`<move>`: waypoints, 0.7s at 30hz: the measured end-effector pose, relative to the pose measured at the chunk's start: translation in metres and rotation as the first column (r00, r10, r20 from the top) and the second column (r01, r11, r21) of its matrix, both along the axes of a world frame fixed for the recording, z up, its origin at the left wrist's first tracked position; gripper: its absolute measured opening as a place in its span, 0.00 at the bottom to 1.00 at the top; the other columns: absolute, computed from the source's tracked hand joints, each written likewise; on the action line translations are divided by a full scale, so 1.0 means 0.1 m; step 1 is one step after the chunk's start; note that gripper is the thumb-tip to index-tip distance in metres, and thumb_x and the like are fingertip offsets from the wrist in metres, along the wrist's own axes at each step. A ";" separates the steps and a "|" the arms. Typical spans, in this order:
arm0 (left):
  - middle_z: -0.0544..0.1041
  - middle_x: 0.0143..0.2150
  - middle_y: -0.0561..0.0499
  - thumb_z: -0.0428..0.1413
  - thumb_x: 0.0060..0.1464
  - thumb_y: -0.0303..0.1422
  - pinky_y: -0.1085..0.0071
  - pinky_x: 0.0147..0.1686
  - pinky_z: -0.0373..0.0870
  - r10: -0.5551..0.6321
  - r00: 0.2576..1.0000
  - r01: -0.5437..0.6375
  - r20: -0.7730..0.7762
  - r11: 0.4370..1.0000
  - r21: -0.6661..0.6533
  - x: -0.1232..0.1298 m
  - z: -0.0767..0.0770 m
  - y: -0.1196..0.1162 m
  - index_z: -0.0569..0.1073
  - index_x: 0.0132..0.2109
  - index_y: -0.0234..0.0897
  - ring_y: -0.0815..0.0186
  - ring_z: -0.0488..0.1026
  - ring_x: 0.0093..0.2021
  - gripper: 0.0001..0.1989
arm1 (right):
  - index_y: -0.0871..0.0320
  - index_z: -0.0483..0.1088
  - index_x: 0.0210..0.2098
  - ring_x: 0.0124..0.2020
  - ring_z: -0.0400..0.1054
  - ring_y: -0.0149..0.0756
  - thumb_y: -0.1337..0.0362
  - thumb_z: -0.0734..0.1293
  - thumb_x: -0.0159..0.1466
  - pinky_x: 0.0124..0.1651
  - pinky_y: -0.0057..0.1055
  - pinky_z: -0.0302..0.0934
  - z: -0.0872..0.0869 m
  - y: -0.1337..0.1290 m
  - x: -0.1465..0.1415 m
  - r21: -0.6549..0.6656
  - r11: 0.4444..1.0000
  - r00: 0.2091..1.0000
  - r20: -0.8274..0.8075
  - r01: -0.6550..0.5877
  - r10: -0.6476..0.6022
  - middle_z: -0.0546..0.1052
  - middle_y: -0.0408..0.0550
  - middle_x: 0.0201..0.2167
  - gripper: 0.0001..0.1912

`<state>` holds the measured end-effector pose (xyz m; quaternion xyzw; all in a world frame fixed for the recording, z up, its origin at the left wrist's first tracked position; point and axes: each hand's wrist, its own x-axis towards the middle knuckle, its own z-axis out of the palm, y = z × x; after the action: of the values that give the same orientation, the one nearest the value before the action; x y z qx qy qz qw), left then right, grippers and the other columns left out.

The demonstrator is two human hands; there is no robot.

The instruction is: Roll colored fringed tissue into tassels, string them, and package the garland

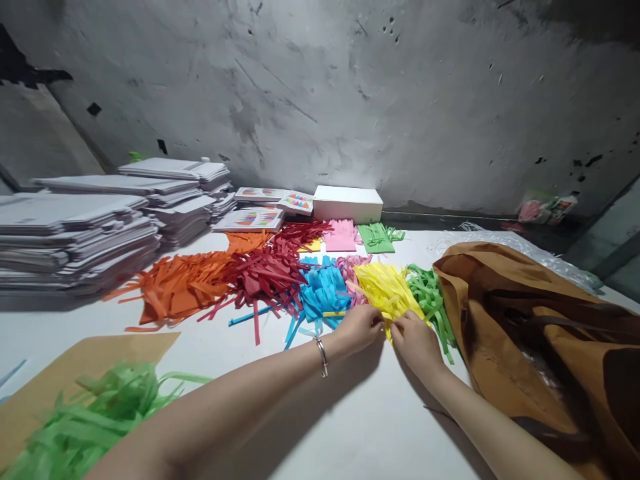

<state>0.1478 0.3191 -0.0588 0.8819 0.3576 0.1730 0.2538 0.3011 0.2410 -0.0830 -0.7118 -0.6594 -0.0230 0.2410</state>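
Note:
Both hands meet at the near end of a pile of fringed yellow paper (384,287) on the white table. My left hand (361,328), a silver bracelet on its wrist, has its fingers closed on the yellow paper's near edge. Close beside it, my right hand (416,343) pinches the same paper; the fingertips of both are partly hidden. Blue fringed paper (323,290) and pink fringed paper (354,270) lie just left of the yellow. Green fringed paper (429,293) is on its right.
Dark red fringes (267,273) and orange fringes (185,287) spread leftward. Stacked flat white boxes (75,247) stand at the left; a white box (347,203) is by the wall. A brown bag (500,300) covers the right side. Loose green strips (110,413) lie front left.

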 end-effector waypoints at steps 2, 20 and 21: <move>0.81 0.32 0.47 0.54 0.55 0.24 0.72 0.29 0.61 0.001 1.000 -0.001 -0.006 1.000 -0.001 0.00 0.00 0.00 0.79 0.31 0.34 0.62 0.74 0.31 0.09 | 0.55 0.73 0.26 0.31 0.71 0.39 0.68 0.61 0.67 0.33 0.32 0.59 -0.01 0.01 0.02 0.012 1.000 0.999 -0.042 -0.003 0.003 0.75 0.49 0.30 0.15; 0.80 0.30 0.48 0.53 0.57 0.29 0.72 0.26 0.56 0.010 0.999 -0.009 -0.037 1.000 0.029 0.01 0.02 -0.04 0.79 0.32 0.35 0.64 0.73 0.30 0.10 | 0.60 0.70 0.28 0.29 0.70 0.31 0.52 0.67 0.68 0.35 0.31 0.65 -0.12 0.09 0.20 0.009 0.996 0.870 -0.485 -0.090 0.083 0.73 0.40 0.26 0.19; 0.80 0.30 0.48 0.53 0.58 0.29 0.72 0.26 0.56 0.010 0.999 -0.009 -0.043 0.999 0.033 0.01 0.02 -0.05 0.78 0.31 0.35 0.64 0.72 0.29 0.10 | 0.60 0.71 0.29 0.30 0.70 0.31 0.52 0.67 0.69 0.36 0.31 0.66 -0.13 0.08 0.22 0.000 0.995 0.858 -0.507 -0.097 0.084 0.73 0.40 0.27 0.18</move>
<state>0.1490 0.3140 -0.0569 0.8878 0.3642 0.1612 0.2307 0.3231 0.2494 -0.0955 -0.6640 -0.6058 0.1845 0.3975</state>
